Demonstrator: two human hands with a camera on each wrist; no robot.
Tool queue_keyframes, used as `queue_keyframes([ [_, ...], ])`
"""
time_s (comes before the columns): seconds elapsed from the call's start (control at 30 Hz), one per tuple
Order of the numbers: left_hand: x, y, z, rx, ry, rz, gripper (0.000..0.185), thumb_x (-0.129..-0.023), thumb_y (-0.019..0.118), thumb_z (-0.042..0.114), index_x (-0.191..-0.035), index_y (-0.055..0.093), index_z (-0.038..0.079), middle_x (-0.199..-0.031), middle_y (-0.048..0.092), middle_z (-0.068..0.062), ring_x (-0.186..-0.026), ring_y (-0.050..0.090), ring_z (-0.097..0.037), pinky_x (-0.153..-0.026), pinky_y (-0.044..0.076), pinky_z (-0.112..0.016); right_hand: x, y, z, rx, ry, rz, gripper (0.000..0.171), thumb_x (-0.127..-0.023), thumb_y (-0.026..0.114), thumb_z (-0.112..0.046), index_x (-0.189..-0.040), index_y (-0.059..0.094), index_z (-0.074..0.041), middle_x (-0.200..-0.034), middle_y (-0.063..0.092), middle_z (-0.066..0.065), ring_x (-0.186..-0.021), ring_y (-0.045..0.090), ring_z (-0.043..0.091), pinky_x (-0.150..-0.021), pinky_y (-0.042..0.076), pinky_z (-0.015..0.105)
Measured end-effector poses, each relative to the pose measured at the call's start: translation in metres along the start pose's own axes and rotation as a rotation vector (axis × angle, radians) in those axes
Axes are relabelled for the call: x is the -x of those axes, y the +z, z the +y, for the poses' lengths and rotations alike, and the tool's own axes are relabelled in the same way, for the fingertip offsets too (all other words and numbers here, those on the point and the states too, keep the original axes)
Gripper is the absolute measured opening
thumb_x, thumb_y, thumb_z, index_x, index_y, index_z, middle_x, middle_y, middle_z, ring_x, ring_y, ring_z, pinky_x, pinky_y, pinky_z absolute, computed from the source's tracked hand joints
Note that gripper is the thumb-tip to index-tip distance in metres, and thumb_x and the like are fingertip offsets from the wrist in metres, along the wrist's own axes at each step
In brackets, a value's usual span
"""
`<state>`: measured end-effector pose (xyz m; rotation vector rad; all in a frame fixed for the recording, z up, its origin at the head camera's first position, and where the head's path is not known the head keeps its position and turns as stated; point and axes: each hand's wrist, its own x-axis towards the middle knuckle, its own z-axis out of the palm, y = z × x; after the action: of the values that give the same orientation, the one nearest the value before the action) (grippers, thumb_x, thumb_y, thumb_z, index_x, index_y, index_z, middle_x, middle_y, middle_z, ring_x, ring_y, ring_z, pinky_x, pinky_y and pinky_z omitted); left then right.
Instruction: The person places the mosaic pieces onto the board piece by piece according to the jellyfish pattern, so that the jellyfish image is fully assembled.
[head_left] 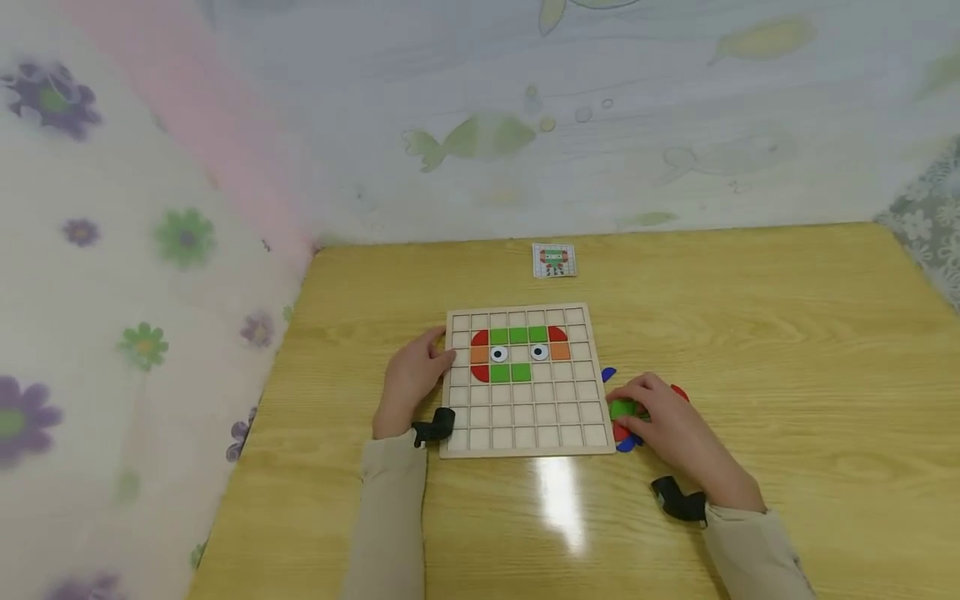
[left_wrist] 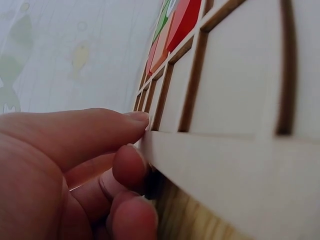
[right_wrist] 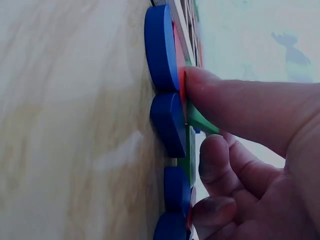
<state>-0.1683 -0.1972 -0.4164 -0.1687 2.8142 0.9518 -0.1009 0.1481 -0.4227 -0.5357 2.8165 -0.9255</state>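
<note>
Grasping the grid board's left edge, the left hand steadies it; right of it, the right hand pinches a green piece among blue pieces.

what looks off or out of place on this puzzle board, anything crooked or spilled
Nothing stands out. The grid board lies flat on the table, its coloured tiles seated squarely in their cells. The left hand holds its left edge; the right hand grips a green piece in the loose pile beside the board.

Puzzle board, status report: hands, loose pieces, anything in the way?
Left hand grips board edge. Right hand pinches green piece from loose pile. Nothing blocking.
</note>
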Motion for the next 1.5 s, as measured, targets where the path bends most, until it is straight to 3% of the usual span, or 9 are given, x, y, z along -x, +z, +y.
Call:
queue_keyframes([
  [0.13, 0.002, 0.004, -0.003, 0.021, -0.023, 0.001, 0.048, -0.086, 0.057, 0.032, -0.131, 0.045, 0.021, -0.069, 0.054, 0.0, -0.054, 0.051, -0.016, -0.054, 0.037, -0.03, 0.003, 0.0, 0.002, -0.003, 0.021, 0.017, 0.017, -0.082, 0.064, -0.016, -0.1, 0.062, -0.015, -0.091, 0.049, -0.002, -0.073, 0.046, 0.011, -0.065, 0.041, 0.03],
  [0.43, -0.002, 0.002, -0.001, 0.008, 0.002, 0.0, 0.049, -0.086, 0.056, 0.033, -0.132, 0.044, 0.021, -0.07, 0.054, -0.001, -0.058, 0.05, -0.016, -0.057, 0.037, -0.03, 0.003, -0.004, 0.003, 0.016, 0.058, 0.08, 0.015, -0.081, 0.065, -0.02, -0.095, 0.061, -0.015, -0.082, 0.055, -0.005, -0.07, 0.048, 0.011, -0.063, 0.04, 0.031],
  [0.57, 0.001, 0.004, -0.004, 0.013, -0.022, -0.01, 0.049, -0.086, 0.056, 0.033, -0.133, 0.043, 0.022, -0.071, 0.054, -0.001, -0.058, 0.05, -0.017, -0.057, 0.037, -0.03, 0.005, -0.003, 0.003, -0.055, 0.085, 0.083, 0.014, -0.083, 0.064, -0.023, -0.094, 0.06, -0.015, -0.076, 0.056, -0.006, -0.067, 0.05, 0.01, -0.061, 0.041, 0.028],
  [0.9, -0.003, 0.002, -0.002, 0.017, -0.019, -0.013, 0.05, -0.086, 0.056, 0.034, -0.133, 0.043, 0.022, -0.069, 0.055, -0.001, -0.056, 0.051, -0.017, -0.056, 0.038, -0.03, -0.001, 0.001, -0.007, -0.268, 0.114, 0.112, 0.025, -0.085, 0.059, -0.034, -0.105, 0.058, -0.019, -0.093, 0.061, -0.001, -0.078, 0.061, 0.01, -0.069, 0.048, 0.028],
  [1.2, -0.003, 0.003, 0.005, 0.019, 0.017, -0.001, 0.049, -0.086, 0.056, 0.033, -0.132, 0.044, 0.021, -0.07, 0.055, 0.0, -0.056, 0.05, -0.016, -0.056, 0.037, -0.03, -0.019, 0.003, -0.019, -0.22, 0.104, 0.098, 0.022, -0.084, 0.06, -0.036, -0.101, 0.064, -0.022, -0.085, 0.06, -0.005, -0.073, 0.054, 0.012, -0.062, 0.045, 0.028],
  [1.5, 0.0, 0.0, 0.003, 0.003, -0.006, -0.012, 0.049, -0.087, 0.055, 0.034, -0.133, 0.043, 0.021, -0.072, 0.055, 0.0, -0.057, 0.051, -0.016, -0.056, 0.037, -0.03, -0.042, 0.014, -0.027, -0.321, 0.122, 0.05, 0.02, -0.086, 0.058, -0.031, -0.104, 0.062, -0.023, -0.089, 0.058, -0.003, -0.073, 0.055, 0.013, -0.066, 0.043, 0.032],
])
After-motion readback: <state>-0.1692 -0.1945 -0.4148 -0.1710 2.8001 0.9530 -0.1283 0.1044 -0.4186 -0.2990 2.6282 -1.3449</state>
